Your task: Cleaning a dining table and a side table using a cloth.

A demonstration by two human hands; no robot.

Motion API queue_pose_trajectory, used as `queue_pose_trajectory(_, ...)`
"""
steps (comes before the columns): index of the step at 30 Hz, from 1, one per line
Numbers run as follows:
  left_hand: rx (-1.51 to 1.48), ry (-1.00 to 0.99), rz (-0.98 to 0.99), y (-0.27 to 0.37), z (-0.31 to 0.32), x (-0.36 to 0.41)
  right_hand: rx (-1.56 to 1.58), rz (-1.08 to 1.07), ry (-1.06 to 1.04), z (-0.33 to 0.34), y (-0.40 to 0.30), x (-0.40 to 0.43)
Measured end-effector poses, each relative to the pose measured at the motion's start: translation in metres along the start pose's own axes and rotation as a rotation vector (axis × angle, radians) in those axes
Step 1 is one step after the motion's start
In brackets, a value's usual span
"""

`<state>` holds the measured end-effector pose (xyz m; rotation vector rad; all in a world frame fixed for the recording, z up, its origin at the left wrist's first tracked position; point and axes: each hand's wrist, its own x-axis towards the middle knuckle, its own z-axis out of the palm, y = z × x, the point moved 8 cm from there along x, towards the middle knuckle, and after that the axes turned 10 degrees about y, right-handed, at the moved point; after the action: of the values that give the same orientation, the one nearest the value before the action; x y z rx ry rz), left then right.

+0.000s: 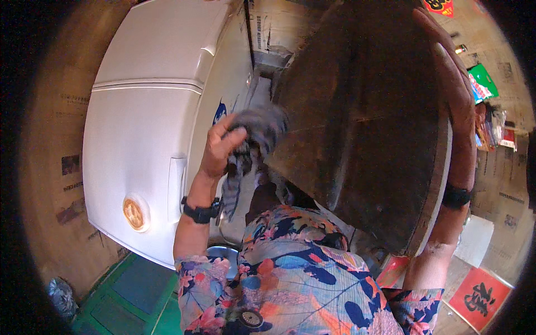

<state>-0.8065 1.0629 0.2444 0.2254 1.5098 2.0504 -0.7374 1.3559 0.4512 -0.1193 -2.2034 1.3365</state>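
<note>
My left hand grips a bunched grey-and-black striped cloth, which is blurred and hangs down in a strip below the fingers. The cloth is at the left edge of a large dark wooden board; whether they touch is hard to tell. This board, perhaps a tabletop, stands steeply on edge before me, its pale rim facing right. My right hand lies along that rim, thumb toward the dark face, holding the board. The lower part of the board is partly hidden by my body.
A white refrigerator with a round sticker stands close on the left. Green drawers or panels lie below it. Packets hang on the cardboard-covered wall at right. A red paper sheet bearing writing is at lower right.
</note>
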Motion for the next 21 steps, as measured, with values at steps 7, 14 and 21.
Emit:
queue_pose_trajectory(7, -0.440, -0.077, -0.161, -0.055, 0.070, 0.047, 0.082, 0.292, 0.162, 0.000, 0.002, -0.007)
queue_pose_trajectory(14, 0.445, 0.410, 0.378, -0.113, 0.102, 0.048, -0.088, 0.201, 0.091, 0.003, -0.003, -0.011)
queue_pose_trajectory(21, 0.938, 0.223, -0.035, -0.264, -0.007, 0.048, -0.085, 0.195, 0.074, 0.014, -0.001, -0.016)
